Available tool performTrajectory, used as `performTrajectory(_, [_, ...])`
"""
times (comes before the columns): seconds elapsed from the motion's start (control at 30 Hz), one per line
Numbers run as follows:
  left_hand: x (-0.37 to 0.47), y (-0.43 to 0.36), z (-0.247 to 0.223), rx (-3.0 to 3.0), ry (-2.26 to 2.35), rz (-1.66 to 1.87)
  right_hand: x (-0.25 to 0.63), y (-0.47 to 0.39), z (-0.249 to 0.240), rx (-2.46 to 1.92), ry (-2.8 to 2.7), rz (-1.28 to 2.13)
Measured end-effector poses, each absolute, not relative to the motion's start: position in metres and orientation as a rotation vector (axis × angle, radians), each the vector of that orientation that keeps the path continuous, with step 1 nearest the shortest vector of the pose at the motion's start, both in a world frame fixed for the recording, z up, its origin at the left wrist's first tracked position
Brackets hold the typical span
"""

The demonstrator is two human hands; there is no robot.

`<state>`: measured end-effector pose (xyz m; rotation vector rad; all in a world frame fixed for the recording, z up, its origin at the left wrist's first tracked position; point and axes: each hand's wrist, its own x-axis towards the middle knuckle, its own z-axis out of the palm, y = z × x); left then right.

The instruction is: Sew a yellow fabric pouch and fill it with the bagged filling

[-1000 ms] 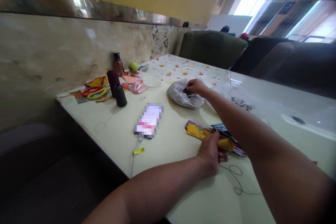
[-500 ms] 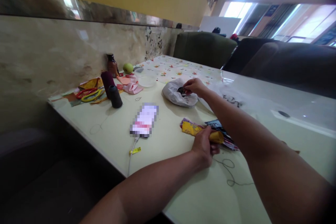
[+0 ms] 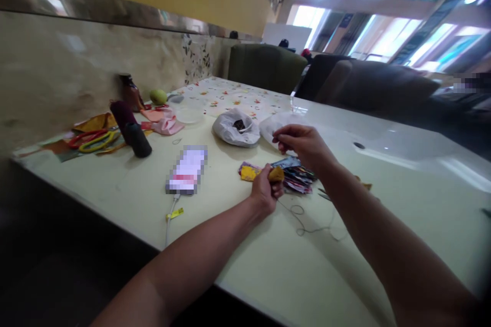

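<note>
My left hand [image 3: 266,189] is closed around a rolled piece of yellow fabric [image 3: 276,174] low over the table. Thread [image 3: 297,212] trails from below that hand across the tabletop. My right hand [image 3: 299,143] hovers to the right of the white plastic bag [image 3: 236,127], thumb and fingertips pinched together. Whatever sits between those fingertips is too small to name. Dark contents show in the mouth of the bag. Beside my left hand lies a pile of folded patterned fabric pieces [image 3: 297,176], partly behind my right forearm.
A phone [image 3: 187,169] with a white cable lies on the table's left part. Two thread spools [image 3: 138,140], scissors with red and yellow handles [image 3: 97,140], pink cloth [image 3: 166,123], a green fruit [image 3: 158,96] and a brown bottle [image 3: 130,92] stand or lie near the wall.
My right hand has come out of the white bag and moved right, toward my left hand. My left hand keeps its hold on the yellow fabric. The view has turned slightly right.
</note>
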<state>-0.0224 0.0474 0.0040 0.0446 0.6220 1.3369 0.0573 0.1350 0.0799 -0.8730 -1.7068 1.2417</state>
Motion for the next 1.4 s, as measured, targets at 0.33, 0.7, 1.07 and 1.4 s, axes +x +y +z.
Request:
performTrajectory(0.33, [-0.006, 0.03, 0.0, 0.269, 0.674, 1.199, 0.125, 0.039, 0.052, -1.03, -1.587, 1.158])
performTrajectory(0.7, [0.004, 0.018, -0.002, 0.35, 0.73, 1.224, 0.133, 0.018, 0.038, -1.111, -2.014, 0.422])
performTrajectory(1.07, [0.004, 0.017, -0.001, 0.344, 0.746, 1.245, 0.134, 0.019, 0.035, -1.091, -1.973, 0.46])
performTrajectory(1.4, [0.004, 0.016, 0.003, 0.259, 0.747, 1.227, 0.133, 0.02, 0.03, -1.047, -1.961, 0.46])
